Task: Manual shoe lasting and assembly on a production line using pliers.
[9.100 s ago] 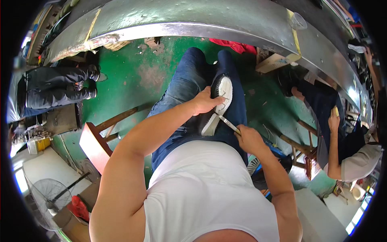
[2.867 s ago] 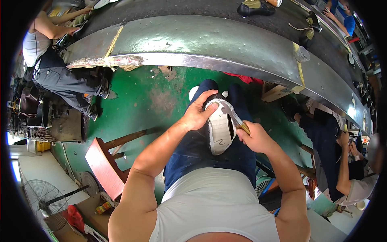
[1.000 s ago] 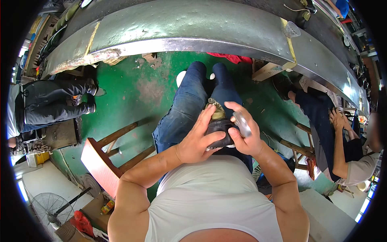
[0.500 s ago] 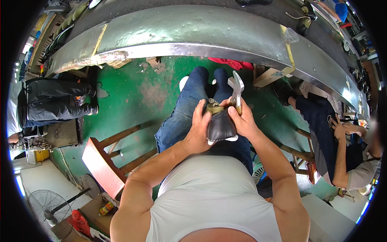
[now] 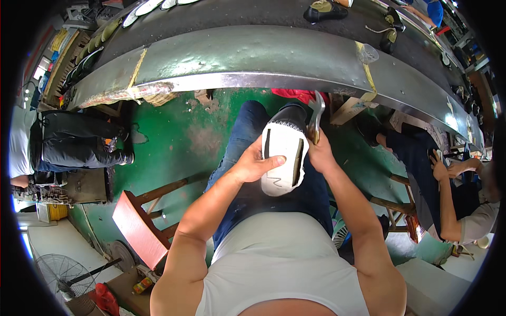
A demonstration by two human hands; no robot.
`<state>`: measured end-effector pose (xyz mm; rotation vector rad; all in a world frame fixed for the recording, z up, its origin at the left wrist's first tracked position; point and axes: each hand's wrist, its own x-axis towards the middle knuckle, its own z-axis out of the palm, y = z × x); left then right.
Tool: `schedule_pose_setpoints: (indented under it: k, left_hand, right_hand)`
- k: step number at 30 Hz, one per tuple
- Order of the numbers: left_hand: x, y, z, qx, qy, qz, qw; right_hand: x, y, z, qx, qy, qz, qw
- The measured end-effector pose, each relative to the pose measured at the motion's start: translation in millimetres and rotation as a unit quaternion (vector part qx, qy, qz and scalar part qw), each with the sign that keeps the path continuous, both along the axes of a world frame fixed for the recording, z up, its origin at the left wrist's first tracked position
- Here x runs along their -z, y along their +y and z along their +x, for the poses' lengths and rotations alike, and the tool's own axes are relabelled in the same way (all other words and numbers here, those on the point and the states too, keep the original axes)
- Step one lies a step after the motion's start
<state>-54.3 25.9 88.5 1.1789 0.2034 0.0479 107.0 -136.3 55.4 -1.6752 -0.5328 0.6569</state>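
Observation:
A shoe (image 5: 278,147) is held over my lap, its white underside facing up and its black toe pointing away from me. Zigzag stitching runs where the black upper meets the white sole, and dark strips show along both sides. My left hand (image 5: 254,164) grips the shoe's left edge, with the thumb pressed flat on the white sole. Closed round the handle of metal pincers (image 5: 317,110) is my right hand (image 5: 320,152), close beside the shoe's right edge. The curved metal head points up and away. Some of the right fingers are hidden behind the shoe.
A metal-edged workbench (image 5: 226,55) with a dark belt crosses ahead, bearing a black shoe (image 5: 326,11) and white shoes (image 5: 150,6). A reddish stool (image 5: 138,229) and a wire fan (image 5: 58,274) stand left. Co-workers are at both sides, one seated right (image 5: 421,179).
The shoe has been turned over: its black upper faced me before, and now its white sole does. My left thumb has shifted onto the sole. The pincers stay in my right hand.

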Motion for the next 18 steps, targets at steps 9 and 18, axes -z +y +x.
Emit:
schedule_pose_setpoints:
  k: [9, 18]
  left_hand:
    - [19.6, -1.7, 7.6, 0.024, 0.053, -0.050, 0.997]
    - [49.2, -7.4, 28.0, -0.063, 0.182, -0.003, 0.981]
  right_hand:
    - [28.8, 4.9, -2.4, 0.099, -0.082, 0.000, 0.992]
    - [32.1, -17.8, -17.2, 0.201, 0.367, 0.021, 0.908]
